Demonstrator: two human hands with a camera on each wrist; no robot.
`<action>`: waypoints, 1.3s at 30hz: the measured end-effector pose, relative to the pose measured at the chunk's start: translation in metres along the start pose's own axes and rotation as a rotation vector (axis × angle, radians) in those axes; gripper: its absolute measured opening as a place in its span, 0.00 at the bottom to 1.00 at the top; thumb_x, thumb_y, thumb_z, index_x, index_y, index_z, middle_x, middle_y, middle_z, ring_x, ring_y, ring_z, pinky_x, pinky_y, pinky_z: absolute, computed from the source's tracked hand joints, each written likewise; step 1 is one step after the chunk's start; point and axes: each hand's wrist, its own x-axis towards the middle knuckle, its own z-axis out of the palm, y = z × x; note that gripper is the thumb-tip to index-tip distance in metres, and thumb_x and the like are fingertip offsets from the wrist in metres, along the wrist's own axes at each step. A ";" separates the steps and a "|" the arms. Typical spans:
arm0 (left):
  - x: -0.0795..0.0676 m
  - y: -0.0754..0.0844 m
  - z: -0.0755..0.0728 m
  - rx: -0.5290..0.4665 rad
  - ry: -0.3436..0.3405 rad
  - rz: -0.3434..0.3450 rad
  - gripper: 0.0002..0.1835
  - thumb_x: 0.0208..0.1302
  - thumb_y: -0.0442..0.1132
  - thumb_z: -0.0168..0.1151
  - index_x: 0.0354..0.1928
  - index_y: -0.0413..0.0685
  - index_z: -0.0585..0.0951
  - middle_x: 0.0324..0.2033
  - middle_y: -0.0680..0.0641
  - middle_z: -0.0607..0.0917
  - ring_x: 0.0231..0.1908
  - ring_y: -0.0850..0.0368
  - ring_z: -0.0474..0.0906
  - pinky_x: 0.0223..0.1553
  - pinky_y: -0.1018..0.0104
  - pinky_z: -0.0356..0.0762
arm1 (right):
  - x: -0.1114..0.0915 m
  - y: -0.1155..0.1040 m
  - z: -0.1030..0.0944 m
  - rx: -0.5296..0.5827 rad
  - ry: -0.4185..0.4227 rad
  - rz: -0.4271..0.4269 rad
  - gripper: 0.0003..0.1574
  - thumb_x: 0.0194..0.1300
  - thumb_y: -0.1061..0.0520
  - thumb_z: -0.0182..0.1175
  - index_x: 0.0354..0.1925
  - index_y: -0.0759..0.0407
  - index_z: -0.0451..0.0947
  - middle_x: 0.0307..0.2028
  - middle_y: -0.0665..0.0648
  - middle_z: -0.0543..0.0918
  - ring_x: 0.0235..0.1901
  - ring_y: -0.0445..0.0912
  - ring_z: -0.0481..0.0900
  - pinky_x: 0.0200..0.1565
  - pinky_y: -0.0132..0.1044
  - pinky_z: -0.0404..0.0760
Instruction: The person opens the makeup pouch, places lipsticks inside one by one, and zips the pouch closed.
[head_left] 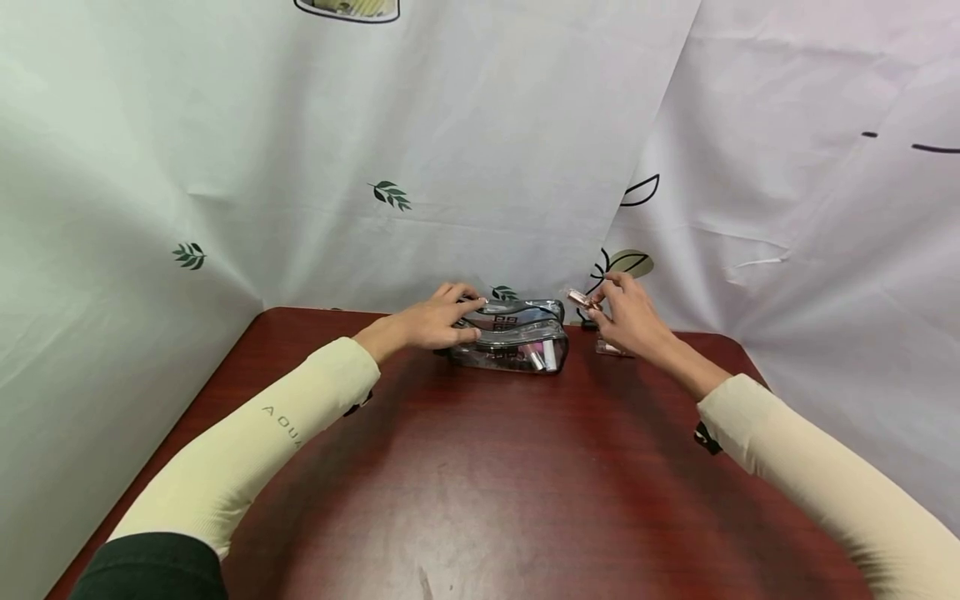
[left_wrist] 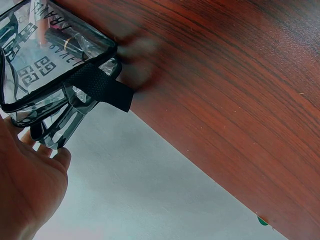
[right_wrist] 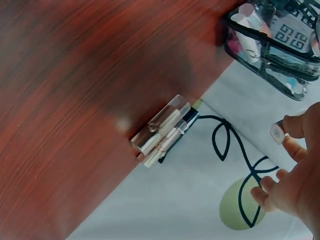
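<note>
A clear cosmetic bag (head_left: 513, 354) with black trim stands toward the back of the table, small cosmetics showing through its walls. My left hand (head_left: 438, 319) holds it at the top left, thumb toward the front edge and fingers toward the back. From the left wrist view, part of those fingers is hidden behind the bag (left_wrist: 42, 75). Between thumb and finger, my right hand (head_left: 632, 317) pinches a small shiny pinkish lipstick tube (head_left: 579, 297), raised to the right of the bag. Its pale round end (right_wrist: 276, 133) faces the right wrist camera.
Several cosmetic tubes (right_wrist: 165, 130), some clear and some metallic, lie together at the table's back edge, below my right hand. A white cloth (head_left: 480, 150) with leaf prints hangs right behind the reddish-brown wooden table (head_left: 517, 483).
</note>
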 end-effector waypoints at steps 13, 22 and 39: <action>0.000 -0.002 0.002 0.002 -0.003 0.006 0.41 0.85 0.57 0.56 0.89 0.43 0.64 0.84 0.38 0.63 0.84 0.36 0.55 0.83 0.34 0.64 | -0.001 -0.015 0.005 0.018 0.053 -0.139 0.09 0.81 0.60 0.67 0.51 0.64 0.80 0.80 0.78 0.68 0.80 0.78 0.63 0.79 0.78 0.60; -0.001 0.000 0.001 -0.003 -0.011 -0.001 0.42 0.84 0.57 0.57 0.90 0.44 0.63 0.84 0.39 0.63 0.84 0.36 0.55 0.83 0.34 0.63 | -0.002 -0.023 0.004 0.037 0.037 -0.162 0.06 0.81 0.58 0.68 0.49 0.60 0.82 0.80 0.75 0.68 0.81 0.75 0.63 0.81 0.77 0.58; 0.000 0.000 0.001 0.001 -0.009 -0.003 0.41 0.85 0.57 0.56 0.90 0.43 0.63 0.84 0.38 0.62 0.85 0.35 0.55 0.83 0.32 0.64 | -0.001 -0.034 0.009 0.010 0.085 -0.243 0.06 0.80 0.59 0.68 0.50 0.60 0.87 0.77 0.74 0.73 0.76 0.75 0.70 0.76 0.81 0.64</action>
